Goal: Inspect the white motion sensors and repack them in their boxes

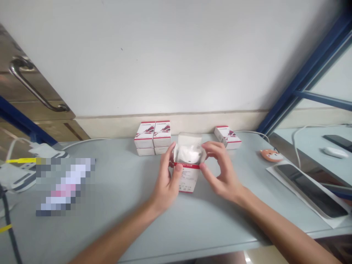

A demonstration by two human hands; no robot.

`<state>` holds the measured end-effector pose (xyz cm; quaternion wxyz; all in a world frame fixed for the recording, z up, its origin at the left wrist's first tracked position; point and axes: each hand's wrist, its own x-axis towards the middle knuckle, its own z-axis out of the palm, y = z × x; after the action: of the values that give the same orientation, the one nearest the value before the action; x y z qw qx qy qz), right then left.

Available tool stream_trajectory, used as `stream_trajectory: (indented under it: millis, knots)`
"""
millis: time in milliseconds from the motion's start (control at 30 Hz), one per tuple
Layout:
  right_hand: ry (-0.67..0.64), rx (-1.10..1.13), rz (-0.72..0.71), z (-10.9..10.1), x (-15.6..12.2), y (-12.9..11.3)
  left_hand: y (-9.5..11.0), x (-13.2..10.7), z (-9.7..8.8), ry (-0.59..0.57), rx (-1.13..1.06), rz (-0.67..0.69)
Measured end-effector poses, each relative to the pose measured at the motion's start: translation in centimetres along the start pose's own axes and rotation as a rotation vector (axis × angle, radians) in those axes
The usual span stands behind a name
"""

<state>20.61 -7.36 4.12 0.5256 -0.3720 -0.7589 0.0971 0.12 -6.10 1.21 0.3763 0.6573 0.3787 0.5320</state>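
Note:
My hands hold a small white and red cardboard box [187,179] upright at the middle of the grey table [123,227]. Its top stands open, showing a clear plastic insert [189,148] around a white rounded item [188,154]. My left hand [166,178] grips the box's left side. My right hand [220,170] curves around its right side, with fingers against the insert and thumb at the box's edge. The item's lower part is hidden inside the box.
Behind my hands stand stacked matching boxes [152,137], with another pair [227,137] to the right. A fox-shaped orange ornament [271,155] and a dark tablet [310,190] on white paper lie right. White cables cross the table's back. A pixelated patch [64,187] covers the left.

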Motion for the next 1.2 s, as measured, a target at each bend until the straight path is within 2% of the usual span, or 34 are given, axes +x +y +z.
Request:
stream_trajectory:
  millis: [100,167,233,300,367,433,567,667,767,900,1200]
  knots:
    - [-0.08,-0.034,0.019,-0.7,0.2,-0.3,-0.4,-0.1,-0.5,-0.031,0.094,0.096]
    - [-0.102,-0.041,-0.001,-1.2,0.3,-0.4,-0.3,0.2,-1.0,-0.081,0.175,0.252]
    - [-0.095,-0.029,-0.06,-1.5,0.4,-0.4,-0.2,0.8,-1.3,-0.124,0.228,0.456]
    - [-0.061,-0.004,-0.155,-1.5,0.3,-0.3,0.1,1.3,-1.4,-0.116,0.236,0.625]
    - [-0.008,0.017,-0.228,-1.3,0.3,-0.1,0.2,1.4,-1.3,-0.077,0.228,0.704]
    - [0.033,0.028,-0.239,-0.9,0.1,0.1,0.2,1.2,-1.2,-0.048,0.227,0.692]
    - [0.094,0.147,-0.166,-0.2,-0.2,0.4,-0.3,0.8,-0.9,0.069,0.2,0.664]
    - [0.012,0.18,-0.06,0.0,-0.2,0.4,-1.1,1.1,-0.8,0.13,0.153,0.633]
    - [-0.078,0.158,0.057,-0.1,-0.1,0.3,-1.9,1.4,-0.9,0.038,0.162,0.561]
    - [-0.127,0.28,0.158,-0.2,0.0,0.4,-2.2,1.6,-1.2,-0.048,0.222,0.539]
    - [-0.177,0.239,0.039,-0.5,0.2,0.4,-0.8,1.5,-1.6,-0.149,0.311,0.599]
